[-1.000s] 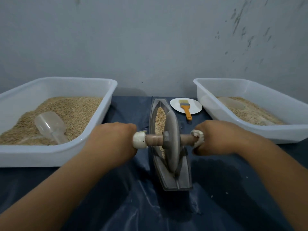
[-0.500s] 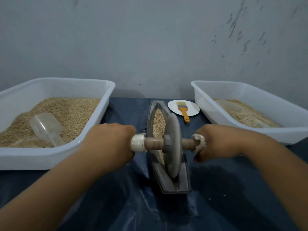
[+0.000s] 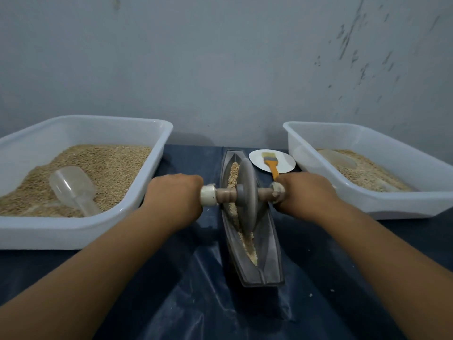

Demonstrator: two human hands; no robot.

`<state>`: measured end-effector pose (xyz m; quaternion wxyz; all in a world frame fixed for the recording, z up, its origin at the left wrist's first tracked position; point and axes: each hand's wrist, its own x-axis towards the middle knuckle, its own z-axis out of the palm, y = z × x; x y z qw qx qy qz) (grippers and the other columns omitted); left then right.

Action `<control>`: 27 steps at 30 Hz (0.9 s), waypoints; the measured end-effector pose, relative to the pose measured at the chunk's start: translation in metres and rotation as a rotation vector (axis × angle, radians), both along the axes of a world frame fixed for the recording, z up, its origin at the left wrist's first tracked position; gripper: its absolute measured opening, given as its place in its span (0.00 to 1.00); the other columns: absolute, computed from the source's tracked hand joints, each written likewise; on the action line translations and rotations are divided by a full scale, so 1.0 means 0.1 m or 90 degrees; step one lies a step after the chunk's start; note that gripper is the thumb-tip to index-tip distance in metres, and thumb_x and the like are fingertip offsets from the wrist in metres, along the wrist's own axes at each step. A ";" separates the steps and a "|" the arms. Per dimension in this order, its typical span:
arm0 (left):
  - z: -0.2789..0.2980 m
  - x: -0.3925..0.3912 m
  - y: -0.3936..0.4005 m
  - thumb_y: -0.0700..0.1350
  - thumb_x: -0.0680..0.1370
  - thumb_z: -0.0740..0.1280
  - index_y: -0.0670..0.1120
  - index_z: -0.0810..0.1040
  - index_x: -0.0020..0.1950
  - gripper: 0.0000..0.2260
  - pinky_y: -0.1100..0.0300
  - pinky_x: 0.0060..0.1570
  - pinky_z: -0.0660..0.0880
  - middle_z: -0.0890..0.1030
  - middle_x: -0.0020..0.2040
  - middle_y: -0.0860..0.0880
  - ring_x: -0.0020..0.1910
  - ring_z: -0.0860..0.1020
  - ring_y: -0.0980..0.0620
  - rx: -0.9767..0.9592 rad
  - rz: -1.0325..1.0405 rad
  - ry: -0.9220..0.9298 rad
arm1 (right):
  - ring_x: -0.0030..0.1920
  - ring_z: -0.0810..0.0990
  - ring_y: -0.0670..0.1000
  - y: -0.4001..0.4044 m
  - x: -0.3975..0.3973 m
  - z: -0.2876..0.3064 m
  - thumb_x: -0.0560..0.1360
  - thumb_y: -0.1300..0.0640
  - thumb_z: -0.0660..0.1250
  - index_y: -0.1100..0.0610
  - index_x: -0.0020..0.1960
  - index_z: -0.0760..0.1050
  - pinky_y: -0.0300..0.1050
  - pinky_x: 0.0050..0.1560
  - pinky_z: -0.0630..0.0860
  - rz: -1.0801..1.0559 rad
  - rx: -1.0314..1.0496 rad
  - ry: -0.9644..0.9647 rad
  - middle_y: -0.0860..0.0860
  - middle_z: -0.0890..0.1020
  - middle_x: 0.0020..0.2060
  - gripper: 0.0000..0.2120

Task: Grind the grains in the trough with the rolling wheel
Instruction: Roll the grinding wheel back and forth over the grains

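A grey boat-shaped trough [image 3: 269, 261] lies lengthwise on the dark blue table cover. Tan grains [image 3: 250, 246] fill its groove. A grey rolling wheel [image 3: 247, 200] stands upright in the groove, around the trough's middle. A wooden axle with white-taped ends runs through the wheel. My left hand [image 3: 175, 197] grips the left end of the axle. My right hand [image 3: 304, 195] grips the right end. The fingers are curled under and mostly hidden.
A white tub [image 3: 81, 231] with grain and a clear scoop [image 3: 73, 187] stands at the left. A second white tub [image 3: 397, 207] with grain stands at the right. Behind the trough a white plate [image 3: 284, 163] carries an orange-handled brush [image 3: 270, 163]. A grey wall is close behind.
Both hands have pushed the wheel away from me along the trough, from its near part to about the middle. Crushed grain now shows in the near end of the groove.
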<state>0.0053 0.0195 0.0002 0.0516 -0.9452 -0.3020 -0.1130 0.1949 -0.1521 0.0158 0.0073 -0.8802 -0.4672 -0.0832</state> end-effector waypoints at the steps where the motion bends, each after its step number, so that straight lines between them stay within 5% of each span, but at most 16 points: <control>1: 0.01 -0.10 -0.07 0.51 0.72 0.66 0.54 0.66 0.38 0.09 0.58 0.37 0.72 0.74 0.35 0.54 0.36 0.75 0.53 0.013 -0.003 0.005 | 0.35 0.75 0.46 -0.12 -0.05 0.04 0.68 0.48 0.68 0.49 0.37 0.70 0.42 0.30 0.65 0.006 -0.029 0.044 0.45 0.77 0.33 0.08; 6: 0.14 -0.44 -0.30 0.57 0.69 0.66 0.56 0.63 0.36 0.12 0.63 0.27 0.55 0.70 0.30 0.56 0.31 0.71 0.57 0.172 -0.056 -0.022 | 0.34 0.78 0.41 -0.67 -0.24 0.30 0.56 0.37 0.63 0.38 0.42 0.72 0.40 0.31 0.72 0.067 -0.088 0.240 0.39 0.80 0.35 0.16; 12: 0.05 0.02 0.06 0.50 0.72 0.67 0.55 0.69 0.41 0.07 0.57 0.41 0.73 0.76 0.39 0.54 0.40 0.76 0.52 -0.048 0.022 0.043 | 0.37 0.79 0.48 -0.12 0.07 0.14 0.66 0.45 0.70 0.48 0.38 0.73 0.44 0.34 0.72 0.015 -0.086 0.115 0.46 0.79 0.34 0.09; 17: 0.06 0.53 0.41 0.44 0.73 0.68 0.52 0.71 0.46 0.07 0.53 0.42 0.69 0.74 0.40 0.50 0.41 0.74 0.47 -0.015 0.089 -0.010 | 0.40 0.77 0.55 0.56 0.54 0.08 0.66 0.53 0.69 0.49 0.42 0.74 0.44 0.37 0.67 -0.045 -0.013 -0.050 0.48 0.78 0.37 0.06; 21: 0.13 0.62 0.46 0.44 0.72 0.69 0.52 0.70 0.45 0.09 0.52 0.43 0.69 0.72 0.39 0.50 0.41 0.73 0.48 0.022 0.088 0.009 | 0.38 0.76 0.54 0.61 0.61 0.04 0.64 0.55 0.73 0.50 0.43 0.74 0.44 0.35 0.68 -0.062 -0.012 -0.025 0.46 0.74 0.33 0.10; 27: 0.17 0.02 0.05 0.49 0.69 0.71 0.54 0.71 0.43 0.09 0.58 0.40 0.73 0.76 0.40 0.54 0.41 0.77 0.53 -0.091 0.005 0.118 | 0.36 0.78 0.46 -0.05 0.13 0.15 0.68 0.48 0.71 0.48 0.40 0.73 0.42 0.32 0.71 0.014 -0.138 0.083 0.46 0.79 0.35 0.08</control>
